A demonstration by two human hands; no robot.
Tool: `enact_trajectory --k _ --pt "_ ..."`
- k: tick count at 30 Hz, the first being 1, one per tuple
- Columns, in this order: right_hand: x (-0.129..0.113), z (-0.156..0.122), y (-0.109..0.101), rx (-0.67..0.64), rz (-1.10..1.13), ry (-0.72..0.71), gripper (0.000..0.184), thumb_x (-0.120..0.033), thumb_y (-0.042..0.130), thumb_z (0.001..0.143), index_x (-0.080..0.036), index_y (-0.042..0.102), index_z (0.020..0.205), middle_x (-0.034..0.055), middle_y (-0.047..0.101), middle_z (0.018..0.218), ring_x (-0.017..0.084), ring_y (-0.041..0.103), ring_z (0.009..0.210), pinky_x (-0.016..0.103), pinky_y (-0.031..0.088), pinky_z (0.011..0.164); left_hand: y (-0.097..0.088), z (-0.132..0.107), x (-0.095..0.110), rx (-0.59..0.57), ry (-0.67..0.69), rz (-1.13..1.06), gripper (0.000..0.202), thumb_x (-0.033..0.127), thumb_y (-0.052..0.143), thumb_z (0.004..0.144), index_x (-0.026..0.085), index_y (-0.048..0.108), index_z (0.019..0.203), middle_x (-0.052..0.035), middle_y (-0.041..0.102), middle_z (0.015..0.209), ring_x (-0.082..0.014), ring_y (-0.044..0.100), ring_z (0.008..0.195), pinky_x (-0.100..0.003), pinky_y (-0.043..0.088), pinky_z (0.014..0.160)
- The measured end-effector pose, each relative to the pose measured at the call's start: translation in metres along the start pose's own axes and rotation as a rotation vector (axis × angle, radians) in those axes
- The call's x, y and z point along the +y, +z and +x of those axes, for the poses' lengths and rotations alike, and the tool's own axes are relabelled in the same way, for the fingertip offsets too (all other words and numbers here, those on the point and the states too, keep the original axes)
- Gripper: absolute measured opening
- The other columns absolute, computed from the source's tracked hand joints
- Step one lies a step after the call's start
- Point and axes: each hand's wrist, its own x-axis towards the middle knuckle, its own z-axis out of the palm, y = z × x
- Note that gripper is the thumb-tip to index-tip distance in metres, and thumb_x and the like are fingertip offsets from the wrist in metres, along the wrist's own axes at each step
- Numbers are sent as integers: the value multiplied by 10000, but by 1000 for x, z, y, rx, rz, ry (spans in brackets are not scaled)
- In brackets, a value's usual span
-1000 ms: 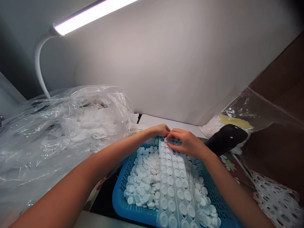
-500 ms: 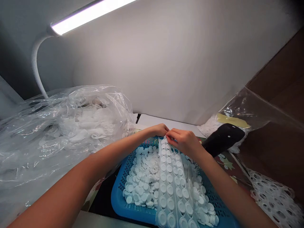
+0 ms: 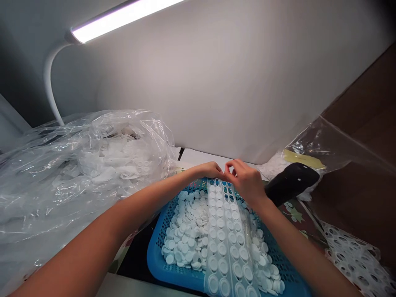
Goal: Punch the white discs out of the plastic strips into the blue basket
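Observation:
Two perforated white strips (image 3: 221, 235), dotted with round white discs in paired rows, lie lengthwise over a blue plastic basket (image 3: 161, 270). At their far end, my left hand (image 3: 211, 169) is closed in a pinch on the strip's edge. Just right of it, my right hand (image 3: 246, 180) has its thumb and fingers curled together over the far end of the right strip; anything between the fingertips is hidden. Several holes at that end show blue basket through them. Loose white discs (image 3: 185, 231) fill the basket on both sides of the strips.
A large clear plastic bag (image 3: 40, 198) of white pieces bulks at the left. A black handle-like object (image 3: 292, 181) juts in by my right wrist. Punched-out white sheets (image 3: 355, 251) lie at the lower right. The lit lamp (image 3: 130, 18) hangs above.
More holes at the far end of the strips now stand without discs, mostly on the right strip. My right hand has shifted slightly right and its fingers have curled up.

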Motion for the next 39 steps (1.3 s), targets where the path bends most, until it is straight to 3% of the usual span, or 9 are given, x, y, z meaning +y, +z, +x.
enact_trajectory --k 3,7,10,14,21,27,35,39 --pt "0 1 -2 12 113 -6 149 -244 434 825 -168 558 791 39 575 723 110 485 541 240 352 553 -2 0 -1 -32 42 14 169 288 610 560 137 538 537 70 338 413 -50 268 420 -214 209 419" --pt "-10 -1 -3 -252 449 -192 154 -266 461 823 -192 596 817 17 588 714 101 488 564 229 399 573 -4 0 -1 -61 76 35 89 187 533 572 118 588 568 40 470 459 -58 360 455 -194 267 440" --pt "-15 -2 -4 -336 622 -169 174 -275 462 832 -202 614 878 10 618 768 90 505 585 220 418 570 -5 -1 0 -98 64 39 163 207 497 589 111 621 633 10 551 507 -74 413 467 -199 289 440" --pt "-9 -2 -6 -421 687 -148 157 -247 465 825 -186 610 837 14 621 792 94 527 656 212 424 573 -3 -1 -1 -97 48 28 172 200 480 583 114 616 646 7 581 540 -85 458 488 -200 325 452" --pt "-4 -4 -5 -550 551 -234 162 -268 570 737 -201 575 884 18 580 899 112 520 719 238 436 639 0 0 0 -130 -6 -100 115 147 474 569 120 579 608 26 557 501 -86 478 480 -204 356 463" --pt "-9 -7 -2 -496 376 -313 81 -188 499 772 -201 557 827 14 565 863 116 518 710 246 427 628 -1 4 -3 -60 -7 -64 153 140 472 564 121 607 634 63 473 426 -60 381 441 -197 293 434" --pt "-14 -4 -7 -524 229 -407 71 -179 483 786 -166 552 772 24 552 840 108 515 707 225 418 616 -1 8 -9 -57 11 -33 199 165 477 553 123 632 672 52 496 464 -69 380 478 -200 297 457" --pt "-17 -5 -4 -469 84 -466 128 -165 454 796 -150 560 725 39 552 801 120 509 702 227 403 580 0 11 -11 -51 19 -12 207 178 483 567 133 636 699 49 512 505 -73 392 514 -192 310 475"
